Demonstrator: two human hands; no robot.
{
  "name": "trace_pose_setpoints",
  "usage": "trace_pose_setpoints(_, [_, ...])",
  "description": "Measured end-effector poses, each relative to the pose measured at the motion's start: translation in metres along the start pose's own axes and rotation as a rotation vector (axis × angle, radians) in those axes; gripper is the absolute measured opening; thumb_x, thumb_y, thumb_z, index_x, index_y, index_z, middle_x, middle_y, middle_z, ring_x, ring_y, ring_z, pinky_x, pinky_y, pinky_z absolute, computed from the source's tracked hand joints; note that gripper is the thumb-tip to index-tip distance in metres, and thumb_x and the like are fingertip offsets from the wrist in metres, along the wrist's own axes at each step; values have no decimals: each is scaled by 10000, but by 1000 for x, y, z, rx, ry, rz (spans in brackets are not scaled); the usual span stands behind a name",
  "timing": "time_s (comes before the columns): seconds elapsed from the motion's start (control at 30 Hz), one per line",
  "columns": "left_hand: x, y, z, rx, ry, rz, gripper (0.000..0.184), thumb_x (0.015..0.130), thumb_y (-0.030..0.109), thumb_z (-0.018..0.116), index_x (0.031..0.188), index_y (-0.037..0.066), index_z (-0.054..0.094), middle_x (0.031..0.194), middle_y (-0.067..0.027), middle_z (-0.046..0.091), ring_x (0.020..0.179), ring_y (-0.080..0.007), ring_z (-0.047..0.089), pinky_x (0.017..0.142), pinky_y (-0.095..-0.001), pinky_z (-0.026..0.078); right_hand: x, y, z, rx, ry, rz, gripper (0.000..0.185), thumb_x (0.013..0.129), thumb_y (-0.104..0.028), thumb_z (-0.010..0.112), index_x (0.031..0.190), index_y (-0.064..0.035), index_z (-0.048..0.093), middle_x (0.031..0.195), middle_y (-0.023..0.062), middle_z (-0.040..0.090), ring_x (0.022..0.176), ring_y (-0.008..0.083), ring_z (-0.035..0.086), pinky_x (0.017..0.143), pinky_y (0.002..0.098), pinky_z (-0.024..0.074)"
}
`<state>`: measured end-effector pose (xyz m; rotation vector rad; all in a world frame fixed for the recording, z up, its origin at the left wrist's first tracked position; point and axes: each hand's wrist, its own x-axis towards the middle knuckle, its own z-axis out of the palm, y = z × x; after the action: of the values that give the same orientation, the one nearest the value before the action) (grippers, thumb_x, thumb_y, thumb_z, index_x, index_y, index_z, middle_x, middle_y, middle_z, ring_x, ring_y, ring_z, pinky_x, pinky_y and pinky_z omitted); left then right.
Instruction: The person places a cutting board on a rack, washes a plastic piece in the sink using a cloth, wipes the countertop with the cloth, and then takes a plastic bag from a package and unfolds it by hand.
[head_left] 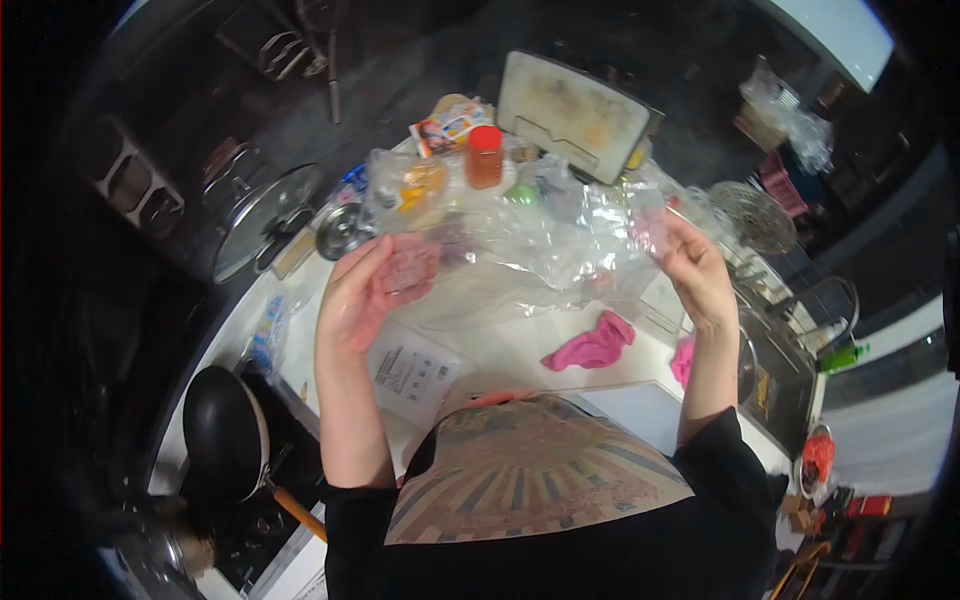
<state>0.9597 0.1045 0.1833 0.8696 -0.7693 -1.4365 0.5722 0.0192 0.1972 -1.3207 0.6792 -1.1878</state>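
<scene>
A large clear plastic bag (545, 250) is stretched wide above the white counter. On one side my left hand (365, 290) grips it, the fingers seen partly through the film and the thumb on top. My right hand (692, 265) pinches the opposite edge between thumb and fingers. Below the bag lies a crumpled pink cloth (598, 343) on the counter. Beneath my left wrist is a translucent plastic package with a printed label (412, 372). Behind the bag stands a jar with a red lid (484, 160).
A cutting board (570, 112) leans upright at the back. At left are a frying pan (225, 430) on the stove and a glass lid (265, 225). On the right are a sink (785, 375), a round metal strainer (752, 215) and a green bottle (843, 358).
</scene>
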Motion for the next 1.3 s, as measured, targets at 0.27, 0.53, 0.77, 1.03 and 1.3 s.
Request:
trace_pose_setpoints(0.27, [2, 23, -22, -5, 21, 81, 395, 1016, 234, 432, 1239, -70, 551, 1157, -219, 657, 973, -286, 691, 855, -431, 567, 26, 37, -1, -92, 46, 192, 82, 930, -112, 643, 963, -44, 673, 956, 46, 710, 868, 106, 660, 795, 243, 539])
trace_pose_setpoints(0.53, [17, 16, -57, 124, 233, 232, 346, 994, 270, 524, 1208, 10, 605, 1122, -149, 678, 945, -221, 677, 812, -362, 554, 43, 14, 20, -246, -58, 133, 120, 898, -96, 670, 967, 2, 671, 927, 90, 715, 873, 146, 683, 786, 253, 548])
trace_pose_setpoints(0.77, [28, -3, -88, -62, 36, 667, 326, 1008, 248, 506, 1258, 47, 566, 1383, -171, 519, 1025, -141, 624, 855, -285, 522, 49, -2, 57, -193, -118, 70, 110, 823, 23, 730, 920, 21, 677, 850, 81, 721, 793, 110, 686, 702, 216, 526])
trace_pose_setpoints(1.03, [21, -5, -83, 74, 145, 740, 540, 905, 86, 665, 1376, 94, 400, 1344, -192, 528, 806, -38, 520, 687, -161, 419, 64, 2, 80, -172, -244, 37, 118, 885, -48, 693, 972, -13, 621, 915, 70, 714, 828, 108, 675, 736, 244, 531])
trace_pose_setpoints(1.3, [17, -9, -91, 45, 330, 813, 548, 908, 79, 670, 1370, 118, 377, 1097, -122, 681, 622, -15, 454, 507, -141, 332, 82, 36, 108, 58, -326, 129, 157, 1035, -176, 463, 1147, -68, 445, 1069, 81, 641, 906, 188, 690, 748, 307, 552])
